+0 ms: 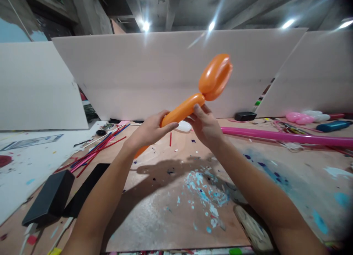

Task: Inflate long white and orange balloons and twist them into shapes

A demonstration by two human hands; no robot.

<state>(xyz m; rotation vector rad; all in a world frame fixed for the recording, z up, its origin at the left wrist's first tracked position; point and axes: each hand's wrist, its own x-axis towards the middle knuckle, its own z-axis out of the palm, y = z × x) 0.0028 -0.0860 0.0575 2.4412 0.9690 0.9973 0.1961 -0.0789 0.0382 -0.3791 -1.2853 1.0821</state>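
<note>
An orange twisting balloon point(183, 108) is held up above the table, tilted upward to the right. Its far end is twisted into a cluster of rounded loops point(215, 76). My left hand point(151, 132) wraps around the lower part of the long section, thumb along the front. Below that hand, the balloon's tail point(141, 151) shows beside the wrist. With fingers and thumb, my right hand point(203, 124) grips the balloon just below the twist. Behind the hands a white rounded thing point(184, 126), perhaps a balloon, is partly hidden.
A long magenta balloon point(286, 136) lies at the right, near pink balloon bubbles point(300, 118) and a blue pump-like object point(333, 126). Uninflated balloons point(96, 148) and a black power brick point(49, 198) are at left. White boards point(165, 71) stand behind the paint-stained table point(154, 218).
</note>
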